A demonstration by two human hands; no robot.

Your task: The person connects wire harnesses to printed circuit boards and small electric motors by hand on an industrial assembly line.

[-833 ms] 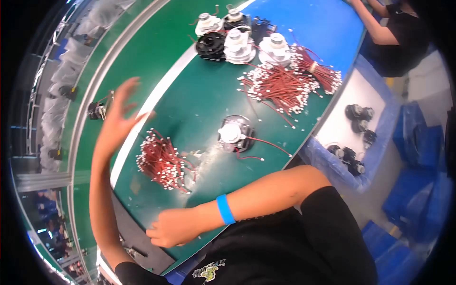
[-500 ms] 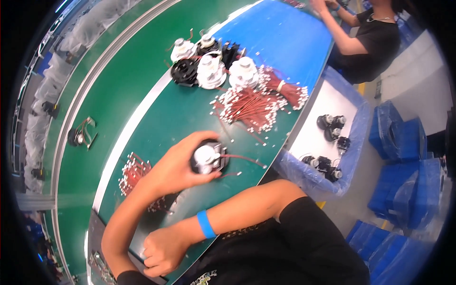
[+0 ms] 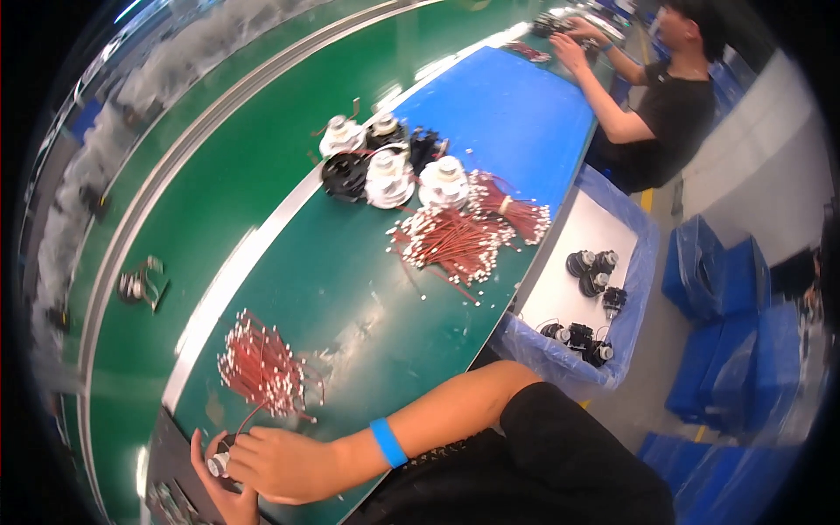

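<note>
At the lower left, beside the table's edge, my left hand [image 3: 229, 500] holds a small black motor unit [image 3: 219, 464] with a pale round cap. Its thumb and fingers close around the unit's side. My right hand [image 3: 284, 464], with a blue band at the wrist, reaches across and has its curled fingers against the same unit; its fingertips are partly hidden. A reddish wire [image 3: 248, 418] rises from between the hands. Just beyond them lies a loose bundle of red wires with white connectors [image 3: 262, 366].
White and black motor units [image 3: 389, 179] stand beyond a larger red wire pile [image 3: 451, 245], near a blue mat [image 3: 499, 105]. A plastic-lined bin [image 3: 634, 324] with more units stands right. One unit [image 3: 140, 284] sits on the green conveyor [image 3: 236, 166]. A co-worker [image 3: 669, 105] works at far right.
My left hand has brought the motor unit from mid-table down to the lower left, where my right hand now meets it. The view has shifted, and the wire bundle there is uncovered.
</note>
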